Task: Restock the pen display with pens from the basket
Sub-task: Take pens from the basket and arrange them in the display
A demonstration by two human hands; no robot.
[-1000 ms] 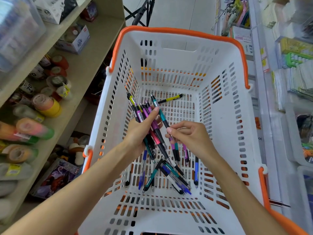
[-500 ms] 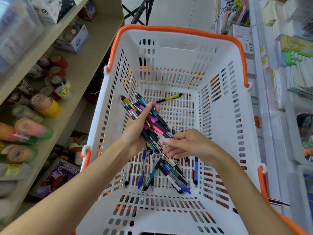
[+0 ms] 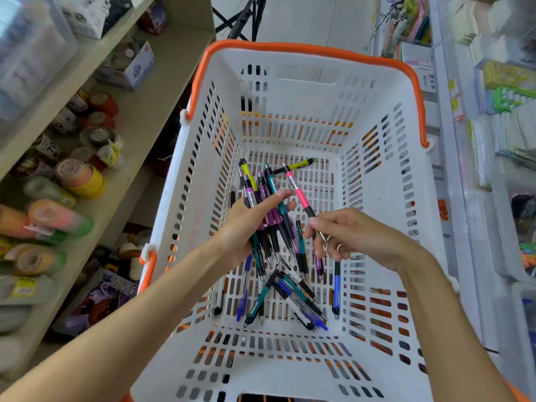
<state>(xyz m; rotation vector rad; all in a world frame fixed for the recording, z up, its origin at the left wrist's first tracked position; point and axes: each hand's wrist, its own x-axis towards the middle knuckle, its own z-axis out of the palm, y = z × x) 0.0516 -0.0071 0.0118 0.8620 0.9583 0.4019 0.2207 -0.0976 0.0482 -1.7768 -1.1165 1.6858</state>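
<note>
While our left hand [image 3: 246, 224] grips a fanned bundle of pens [image 3: 268, 204] mid-frame over the basket [image 3: 385, 158], our right hand [image 3: 351, 236] pinches a pink pen [image 3: 300, 194]; the loose fan may slip.

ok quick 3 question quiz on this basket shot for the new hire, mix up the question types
1. True or false: the left hand grips a bundle of pens.
2. Which pen does the right hand pinch? A. pink pen B. blue pen C. yellow pen
3. Fill in: the loose pens lie on the floor of the white ____ with orange handles.

Key: 1 true; 2 A; 3 basket
</note>
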